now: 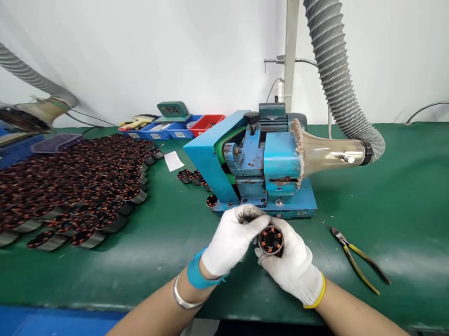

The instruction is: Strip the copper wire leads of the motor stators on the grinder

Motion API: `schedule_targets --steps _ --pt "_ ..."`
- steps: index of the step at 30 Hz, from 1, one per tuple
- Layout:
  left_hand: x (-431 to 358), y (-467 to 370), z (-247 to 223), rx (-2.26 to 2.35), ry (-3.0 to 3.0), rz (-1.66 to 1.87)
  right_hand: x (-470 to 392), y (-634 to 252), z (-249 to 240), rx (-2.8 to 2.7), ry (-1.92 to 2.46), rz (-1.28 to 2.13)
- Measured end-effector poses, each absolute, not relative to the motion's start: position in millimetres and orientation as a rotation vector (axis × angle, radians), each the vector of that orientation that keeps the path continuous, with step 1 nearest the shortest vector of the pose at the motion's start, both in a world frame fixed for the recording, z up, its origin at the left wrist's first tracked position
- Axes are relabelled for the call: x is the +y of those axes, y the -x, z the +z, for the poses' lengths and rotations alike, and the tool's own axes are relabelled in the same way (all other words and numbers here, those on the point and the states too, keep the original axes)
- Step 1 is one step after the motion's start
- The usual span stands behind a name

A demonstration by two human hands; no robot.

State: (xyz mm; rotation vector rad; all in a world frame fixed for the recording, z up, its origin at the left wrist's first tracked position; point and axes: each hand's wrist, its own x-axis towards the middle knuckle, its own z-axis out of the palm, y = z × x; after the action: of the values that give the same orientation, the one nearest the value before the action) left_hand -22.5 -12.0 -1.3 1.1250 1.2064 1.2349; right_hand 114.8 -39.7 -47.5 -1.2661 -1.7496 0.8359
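My right hand point(289, 256), in a white knit glove with a yellow cuff, is closed around a motor stator point(271, 240). The stator's round open end, with copper windings about a dark centre, faces up toward me. My left hand point(236, 236), in a white glove with darkened fingertips, has its thumb and fingers pinched together at the stator's upper left edge. Whatever lies in that pinch is too small to tell. Just beyond both hands stands a blue belt-driven machine point(285, 161). Cutting pliers point(358, 260) with yellow handles lie with spread handles to the right.
Many stators point(69, 185) crowd the left of the green table point(158, 275). A few more stators point(189, 176) stand left of the machine. A clear nozzle and grey hose point(337, 68) join the machine's right side. Behind are blue bins point(158, 132), a red bin point(207, 124) and a digital clock point(173, 110).
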Motion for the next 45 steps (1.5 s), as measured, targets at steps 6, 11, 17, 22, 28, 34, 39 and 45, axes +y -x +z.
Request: schedule_targets --steps 6,11,17,22,28,34,39,45 --pt "-3.4 12.8 -17.1 1.052 -0.718 1.577 -31.5 -120.6 -38.0 -1.464 1.374 1.034" --pt "-25.1 11.8 -25.2 1.035 -1.439 1.28 -28.3 -121.6 -37.6 -1.384 1.399 1.061" --pt "-22.4 3.3 -25.2 1.205 -1.447 1.182 -21.6 -119.0 -39.1 -1.505 1.408 0.819" --pt "0.2 3.9 -10.8 1.113 -1.409 1.281 -8.4 -118.1 -16.0 -1.657 1.509 0.552" --pt "14.6 -0.9 7.8 1.035 -1.282 1.355 3.6 -105.8 16.0 -1.668 1.804 0.43" --pt "13.7 -5.6 11.0 1.085 -1.309 1.386 4.5 -102.9 13.7 -1.612 1.736 0.447" --pt "13.0 -5.9 12.1 1.132 -1.334 1.38 5.8 -103.0 10.7 -1.567 1.699 0.482" --pt "13.5 -10.8 11.4 1.147 -1.358 1.383 5.6 -105.1 2.2 -1.538 1.615 0.49"
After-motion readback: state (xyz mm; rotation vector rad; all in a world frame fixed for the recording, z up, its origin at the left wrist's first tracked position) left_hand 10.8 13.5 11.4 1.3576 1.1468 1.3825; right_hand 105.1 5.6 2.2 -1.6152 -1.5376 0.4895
